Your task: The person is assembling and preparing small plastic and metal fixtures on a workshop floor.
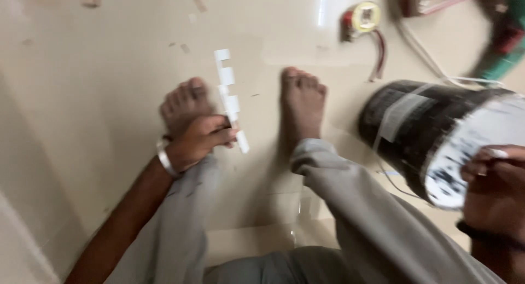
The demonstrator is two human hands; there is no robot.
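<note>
My left hand (201, 140) is closed on a narrow white notched strip (229, 98) that sticks up over my left foot (185, 103). A metal bangle sits on that wrist. My right hand (495, 183) grips the pale rim of a black cylindrical bucket-like drum (424, 122), tilted on its side at the right, with grey tape across its wall. My right foot (301, 106) rests on the floor between the two hands. Both legs are in grey trousers. The picture is motion-blurred.
A yellow and red coil (362, 18) with a dark red wire (379, 57) lies on the cream tiled floor (109, 59) ahead. White cable (432, 65) and a green and red object (506, 43) lie at the top right. Small scraps dot the floor.
</note>
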